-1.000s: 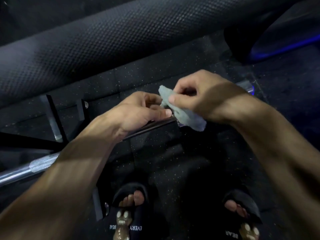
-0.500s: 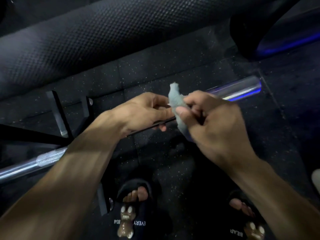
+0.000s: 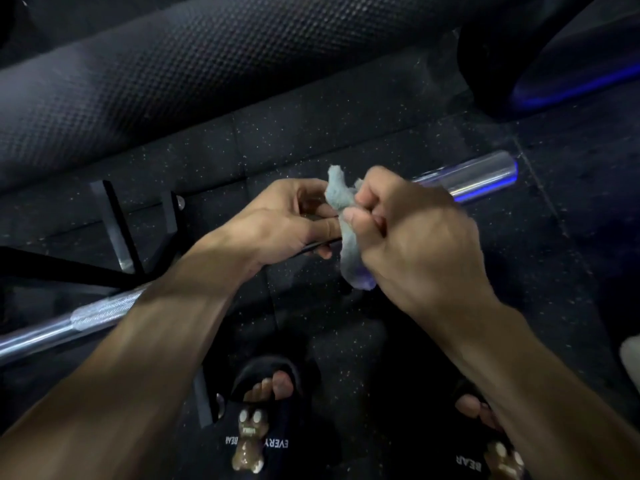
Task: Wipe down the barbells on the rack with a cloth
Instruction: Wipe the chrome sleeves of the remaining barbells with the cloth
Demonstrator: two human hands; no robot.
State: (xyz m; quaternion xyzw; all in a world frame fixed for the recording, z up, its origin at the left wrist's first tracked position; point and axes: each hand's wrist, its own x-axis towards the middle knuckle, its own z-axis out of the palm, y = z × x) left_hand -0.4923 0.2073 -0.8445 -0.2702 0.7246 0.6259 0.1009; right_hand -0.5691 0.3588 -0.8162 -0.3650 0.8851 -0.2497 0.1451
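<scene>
Dark speckled rubber flooring [image 3: 398, 140] fills the dim scene. Nearest, two feet in black slippers [image 3: 263, 420] with bear charms stand on it, the right one cut off by the forearm. Above them, the barbell [image 3: 104, 317] runs from lower left to upper right, its middle hidden behind both hands. The left hand [image 3: 280, 220] curls round the bar. Just beside it, the right hand [image 3: 412, 233] pinches the pale blue cloth [image 3: 346, 230], bunched against the bar. Farthest, a black textured roller [image 3: 173, 71] crosses the top.
</scene>
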